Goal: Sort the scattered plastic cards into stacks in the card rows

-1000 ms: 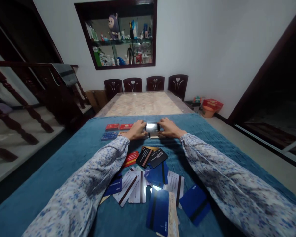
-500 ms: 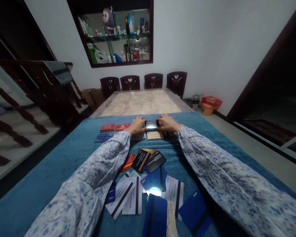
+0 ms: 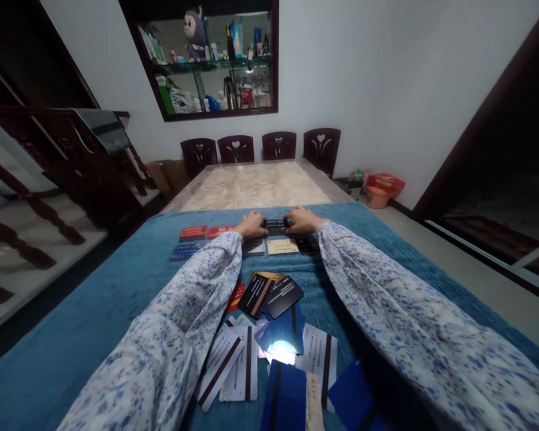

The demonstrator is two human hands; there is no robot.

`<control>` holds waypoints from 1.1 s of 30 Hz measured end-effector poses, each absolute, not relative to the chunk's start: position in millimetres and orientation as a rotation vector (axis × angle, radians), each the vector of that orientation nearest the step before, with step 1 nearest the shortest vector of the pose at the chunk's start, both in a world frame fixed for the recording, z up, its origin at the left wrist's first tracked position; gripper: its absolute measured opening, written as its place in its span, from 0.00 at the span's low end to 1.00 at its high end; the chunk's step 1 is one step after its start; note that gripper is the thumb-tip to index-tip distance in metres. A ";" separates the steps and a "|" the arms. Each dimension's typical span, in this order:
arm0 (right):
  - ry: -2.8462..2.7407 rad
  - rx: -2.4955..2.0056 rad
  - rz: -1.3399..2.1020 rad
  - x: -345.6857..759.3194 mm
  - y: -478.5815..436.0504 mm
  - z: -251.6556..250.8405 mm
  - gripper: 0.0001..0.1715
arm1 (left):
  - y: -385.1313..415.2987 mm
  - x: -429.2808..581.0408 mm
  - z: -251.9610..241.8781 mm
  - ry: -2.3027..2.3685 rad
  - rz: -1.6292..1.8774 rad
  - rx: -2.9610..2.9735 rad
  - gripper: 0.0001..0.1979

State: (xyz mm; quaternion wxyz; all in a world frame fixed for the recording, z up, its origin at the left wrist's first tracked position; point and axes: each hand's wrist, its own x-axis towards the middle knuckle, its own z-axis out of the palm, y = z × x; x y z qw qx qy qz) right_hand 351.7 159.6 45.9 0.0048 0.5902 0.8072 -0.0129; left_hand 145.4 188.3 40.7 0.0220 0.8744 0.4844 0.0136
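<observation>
left hand (image 3: 253,225) | right hand (image 3: 302,219) | dark card (image 3: 276,226) held between | loose cards (image 3: 285,297) on blue cloth (image 3: 94,311)

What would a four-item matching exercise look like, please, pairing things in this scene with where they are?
1. Far dark card
2. Plush toy
3. Grey cloth
4. Orange tub

A. Over the railing
B. Between the left hand and the right hand
C. On the floor
D. In the wall cabinet

Pairs: 1-B, 2-D, 3-A, 4-C

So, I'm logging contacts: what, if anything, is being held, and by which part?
A black rectangular card with pale lettering, held at its two short ends: the left hand at its left end, the right hand at its right.
</observation>
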 end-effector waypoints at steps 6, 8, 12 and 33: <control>2.539 1.851 -0.069 353.8 163.2 45.9 0.27 | 195.2 144.5 37.8 1.471 0.057 2.701 0.20; 2.552 1.841 -0.082 355.5 163.9 44.9 0.27 | 196.0 143.8 37.3 1.461 0.051 2.705 0.18; 2.593 1.819 -0.107 358.4 165.7 42.5 0.27 | 196.3 142.6 36.0 1.437 0.055 2.717 0.19; 2.631 1.774 -0.033 362.2 171.3 34.1 0.35 | 193.2 142.7 33.5 1.433 -0.003 2.789 0.24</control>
